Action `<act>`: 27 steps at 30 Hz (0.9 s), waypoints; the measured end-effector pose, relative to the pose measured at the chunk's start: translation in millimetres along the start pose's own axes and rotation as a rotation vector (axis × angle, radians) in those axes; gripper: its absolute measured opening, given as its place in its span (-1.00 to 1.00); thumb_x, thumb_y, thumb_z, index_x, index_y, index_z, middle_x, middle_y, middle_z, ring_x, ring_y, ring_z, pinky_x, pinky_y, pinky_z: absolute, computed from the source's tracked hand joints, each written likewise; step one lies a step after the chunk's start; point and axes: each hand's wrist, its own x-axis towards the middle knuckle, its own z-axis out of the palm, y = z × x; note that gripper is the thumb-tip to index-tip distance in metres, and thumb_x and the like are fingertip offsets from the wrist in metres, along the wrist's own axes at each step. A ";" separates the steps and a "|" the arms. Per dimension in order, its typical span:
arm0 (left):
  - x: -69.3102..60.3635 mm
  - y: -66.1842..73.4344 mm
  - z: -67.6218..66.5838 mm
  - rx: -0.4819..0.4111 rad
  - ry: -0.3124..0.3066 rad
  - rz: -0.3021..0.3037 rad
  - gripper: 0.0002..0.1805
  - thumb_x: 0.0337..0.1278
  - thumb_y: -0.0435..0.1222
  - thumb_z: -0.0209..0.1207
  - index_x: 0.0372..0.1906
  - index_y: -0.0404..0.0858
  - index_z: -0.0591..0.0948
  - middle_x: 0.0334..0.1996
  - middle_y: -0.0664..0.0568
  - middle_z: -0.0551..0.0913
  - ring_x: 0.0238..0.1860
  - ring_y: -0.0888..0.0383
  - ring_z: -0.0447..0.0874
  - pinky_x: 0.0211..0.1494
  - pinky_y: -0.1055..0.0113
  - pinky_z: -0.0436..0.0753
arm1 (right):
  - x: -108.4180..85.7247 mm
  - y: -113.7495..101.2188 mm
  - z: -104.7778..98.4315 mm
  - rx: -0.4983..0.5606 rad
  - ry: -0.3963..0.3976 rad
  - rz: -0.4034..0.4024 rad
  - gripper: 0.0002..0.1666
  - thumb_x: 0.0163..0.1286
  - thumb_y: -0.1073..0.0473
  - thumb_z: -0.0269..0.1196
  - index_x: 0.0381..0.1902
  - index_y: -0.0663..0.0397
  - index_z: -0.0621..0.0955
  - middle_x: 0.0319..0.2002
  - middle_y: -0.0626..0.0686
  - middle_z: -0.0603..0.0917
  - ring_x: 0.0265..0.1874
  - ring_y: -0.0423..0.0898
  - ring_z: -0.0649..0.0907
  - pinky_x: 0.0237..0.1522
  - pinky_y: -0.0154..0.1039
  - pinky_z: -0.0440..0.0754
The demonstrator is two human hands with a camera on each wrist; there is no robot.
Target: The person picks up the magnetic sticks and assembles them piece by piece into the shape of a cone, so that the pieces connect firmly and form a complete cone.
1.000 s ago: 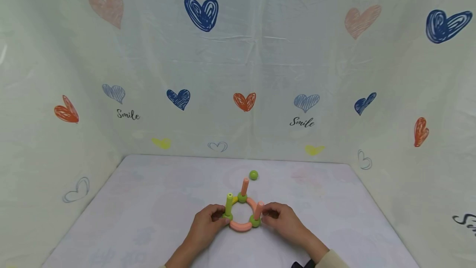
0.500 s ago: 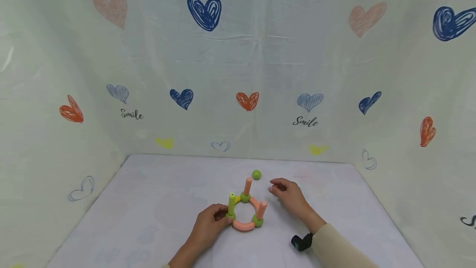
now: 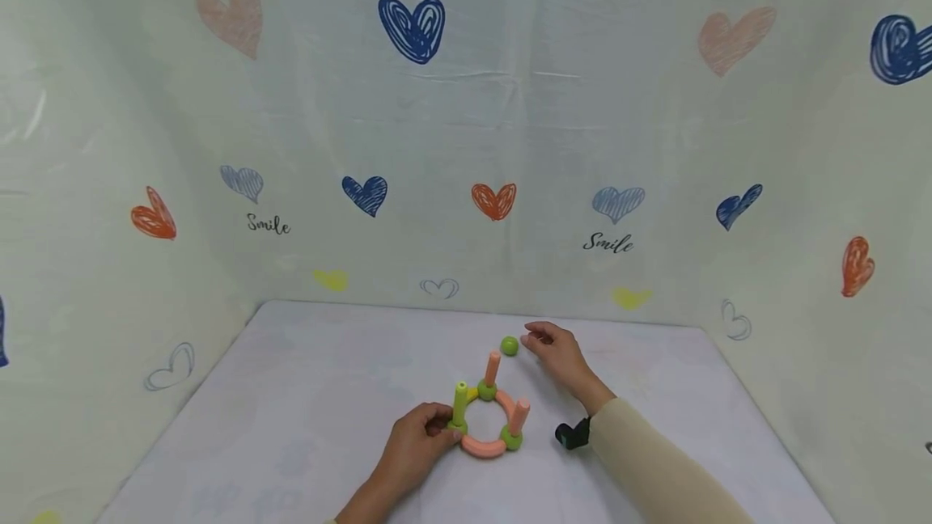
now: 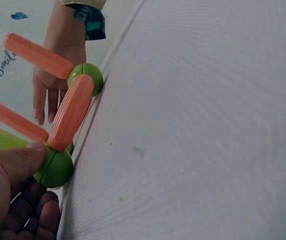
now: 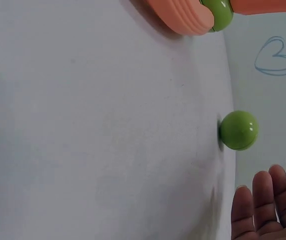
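A toy ring of curved rods, two salmon-pink and one yellow, joined by green balls, lies on the table. From its balls rise a yellow-green stick and two pink sticks. My left hand pinches the ring's left green ball between thumb and fingers. Beyond the ring sits a loose green ball. Just right of it, my right hand hovers with fingers extended, apart from the ball. The right wrist view shows these relaxed fingers close to the loose ball.
The white table is bounded at the back and sides by a pale sheet printed with hearts. A black wrist device is on the right forearm, by the sleeve.
My right hand has left the ring's right side and moved away from me to beside the loose ball. The left hand stays at the ring's left ball. The head view has shifted slightly.
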 end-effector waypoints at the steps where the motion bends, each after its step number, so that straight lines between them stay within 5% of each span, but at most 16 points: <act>1: -0.4 -0.3 -0.2 0.000 -0.001 0.001 -0.61 0.17 -0.18 0.51 0.03 -0.25 0.73 -0.12 0.08 0.75 -0.14 0.21 0.64 -0.14 0.43 0.64 | 3.2 0.5 2.4 0.012 -0.001 0.011 -0.51 0.50 0.06 0.37 0.28 0.15 0.66 0.01 0.09 0.71 -0.05 -0.04 0.62 -0.12 -0.27 0.63; 6: -1.1 -3.3 0.1 0.000 -0.005 0.016 -0.62 0.19 -0.17 0.50 0.03 -0.25 0.73 -0.11 0.09 0.75 -0.11 0.22 0.66 -0.10 0.42 0.67 | 14.9 4.0 13.5 0.040 -0.013 0.052 -0.53 0.51 0.03 0.35 0.27 0.12 0.67 -0.03 0.08 0.68 -0.14 -0.06 0.59 -0.23 -0.30 0.62; 27: -0.9 -3.6 1.3 0.024 -0.009 0.035 -0.64 0.20 -0.18 0.50 0.03 -0.24 0.73 -0.13 0.12 0.74 -0.12 0.24 0.66 -0.10 0.40 0.67 | 12.5 4.3 24.6 -0.151 -0.069 -0.008 -0.60 0.44 0.12 0.41 0.19 0.05 0.73 0.01 0.03 0.76 -0.04 -0.06 0.67 0.08 -0.03 0.64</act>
